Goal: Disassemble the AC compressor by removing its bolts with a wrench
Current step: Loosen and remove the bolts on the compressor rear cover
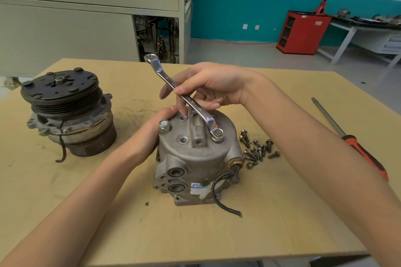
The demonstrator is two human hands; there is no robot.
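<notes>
At frame centre, the right hand [208, 86] is pinching the wrench [184, 97] shaft, its lower ring sitting on a bolt [218, 133] atop the compressor [195, 158]. The left hand [152, 128] is gripping the compressor's left edge.

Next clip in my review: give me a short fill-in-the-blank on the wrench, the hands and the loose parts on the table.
1. The right hand holds the wrench, whose ring end sits on a ____ atop the compressor housing.
2. The left hand steadies the housing from its ____ side.
3. A pile of loose bolts lies on the table to the ____ of the housing.
4. The screwdriver has a handle of red and ____.

Missing words: bolt; left; right; black
</notes>
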